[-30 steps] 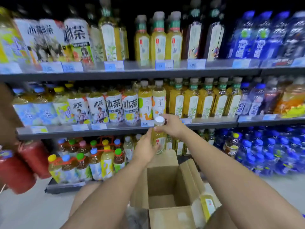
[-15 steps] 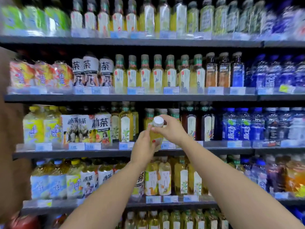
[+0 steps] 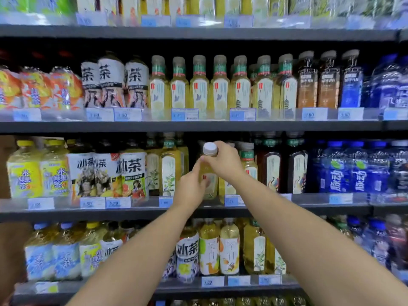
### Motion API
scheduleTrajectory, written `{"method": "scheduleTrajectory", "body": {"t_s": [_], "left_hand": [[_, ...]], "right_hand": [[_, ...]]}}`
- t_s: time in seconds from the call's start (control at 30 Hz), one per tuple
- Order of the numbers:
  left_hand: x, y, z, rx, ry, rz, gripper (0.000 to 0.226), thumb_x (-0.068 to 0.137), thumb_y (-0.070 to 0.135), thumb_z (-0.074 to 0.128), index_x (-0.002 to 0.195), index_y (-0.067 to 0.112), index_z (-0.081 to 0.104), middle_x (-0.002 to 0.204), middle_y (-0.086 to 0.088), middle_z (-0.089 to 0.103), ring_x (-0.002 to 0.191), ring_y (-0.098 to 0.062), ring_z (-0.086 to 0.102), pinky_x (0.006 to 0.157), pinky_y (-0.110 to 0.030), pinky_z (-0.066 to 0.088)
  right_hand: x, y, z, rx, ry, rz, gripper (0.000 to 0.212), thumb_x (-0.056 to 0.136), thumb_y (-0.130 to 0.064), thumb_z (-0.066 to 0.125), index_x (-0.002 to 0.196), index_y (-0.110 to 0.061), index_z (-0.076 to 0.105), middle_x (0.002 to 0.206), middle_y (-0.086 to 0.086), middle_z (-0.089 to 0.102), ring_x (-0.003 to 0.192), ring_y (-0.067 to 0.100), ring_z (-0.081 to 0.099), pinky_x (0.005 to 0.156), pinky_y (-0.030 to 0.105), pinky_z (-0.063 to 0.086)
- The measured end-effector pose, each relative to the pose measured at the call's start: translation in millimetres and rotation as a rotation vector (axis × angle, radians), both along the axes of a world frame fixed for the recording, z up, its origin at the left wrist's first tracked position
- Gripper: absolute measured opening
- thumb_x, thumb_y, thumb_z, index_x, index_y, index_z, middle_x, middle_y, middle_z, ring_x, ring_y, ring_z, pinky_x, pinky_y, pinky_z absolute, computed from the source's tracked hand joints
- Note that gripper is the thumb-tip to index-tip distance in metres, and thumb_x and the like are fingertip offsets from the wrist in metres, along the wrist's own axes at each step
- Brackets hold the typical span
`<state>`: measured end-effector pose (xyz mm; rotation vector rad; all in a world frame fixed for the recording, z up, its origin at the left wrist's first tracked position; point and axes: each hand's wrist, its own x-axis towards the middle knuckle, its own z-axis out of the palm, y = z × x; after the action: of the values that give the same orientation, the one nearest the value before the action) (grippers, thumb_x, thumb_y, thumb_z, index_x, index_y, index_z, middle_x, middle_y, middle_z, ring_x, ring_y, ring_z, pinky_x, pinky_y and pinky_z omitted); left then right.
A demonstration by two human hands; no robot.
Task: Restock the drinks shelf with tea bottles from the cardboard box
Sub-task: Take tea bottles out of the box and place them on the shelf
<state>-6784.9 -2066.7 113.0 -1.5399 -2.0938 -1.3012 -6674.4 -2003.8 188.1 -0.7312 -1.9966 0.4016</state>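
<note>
Left hand (image 3: 190,189) wraps the smooth body and right hand (image 3: 225,162) grips the neck of 1 upright clear plastic bottle (image 3: 208,174), round white cap (image 3: 210,149), at the shelf (image 3: 110,214) front edge.

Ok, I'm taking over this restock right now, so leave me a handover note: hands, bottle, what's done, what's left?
Left hand grips the tea bottle low down; right hand grips its neck.
Done: bottle is at a gap in the middle shelf row, not yet released.
Left: seat it, let go; cardboard box out of view, remaining stock unknown.
</note>
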Motion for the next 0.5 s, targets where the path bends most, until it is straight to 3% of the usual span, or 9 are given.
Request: {"method": "scheduleTrajectory", "body": {"t_s": [0.13, 0.23, 0.37, 0.5], "left_hand": [[-12.6, 11.8, -15.1, -0.005, -0.016, 0.009, 0.065, 0.097, 0.048, 0.057, 0.154, 0.037, 0.028, 0.109, 0.001, 0.071, 0.079, -0.014, 0.066, 0.067, -0.032, 0.055], [-18.7, 20.5, -24.2, -0.038, -0.029, 0.012, 0.068, 0.095, 0.051, 0.058, 0.154, 0.034, 0.027, 0.112, 0.001, 0.072, 0.081, -0.014, 0.067, 0.071, -0.037, 0.059], [-16.3, 24.0, -32.5, -0.062, -0.01, 0.037, 0.058, 0.096, 0.047, 0.058, 0.148, 0.035, 0.036, 0.113, 0.001, 0.071, 0.087, -0.02, 0.068, 0.073, -0.042, 0.06], [-12.6, 25.1, -35.0, -0.068, 0.023, 0.063, 0.051, 0.097, 0.047, 0.055, 0.145, 0.036, 0.04, 0.109, -0.001, 0.073, 0.092, -0.023, 0.069, 0.074, -0.043, 0.06]], "right_hand": [[-10.6, 16.4, -7.3, 0.013, -0.01, -0.047, 0.04, 0.087, -0.033, 0.072, 0.122, -0.016, 0.06, 0.105, 0.003, 0.068, 0.098, 0.021, 0.063, 0.073, 0.028, 0.045], [-14.8, 23.5, -19.6, 0.105, -0.076, -0.126, 0.052, 0.092, -0.025, 0.067, 0.138, -0.011, 0.046, 0.114, 0.01, 0.062, 0.104, 0.026, 0.06, 0.083, 0.036, 0.051], [-6.3, 30.3, -59.6, 0.283, -0.2, -0.2, 0.044, 0.094, -0.014, 0.06, 0.138, -0.011, 0.052, 0.126, 0.009, 0.057, 0.12, 0.028, 0.048, 0.1, 0.04, 0.044], [3.9, 26.9, -90.2, 0.326, -0.2, -0.208, 0.031, 0.096, -0.019, 0.058, 0.127, -0.013, 0.062, 0.129, 0.005, 0.055, 0.115, 0.024, 0.05, 0.095, 0.039, 0.047]]}}
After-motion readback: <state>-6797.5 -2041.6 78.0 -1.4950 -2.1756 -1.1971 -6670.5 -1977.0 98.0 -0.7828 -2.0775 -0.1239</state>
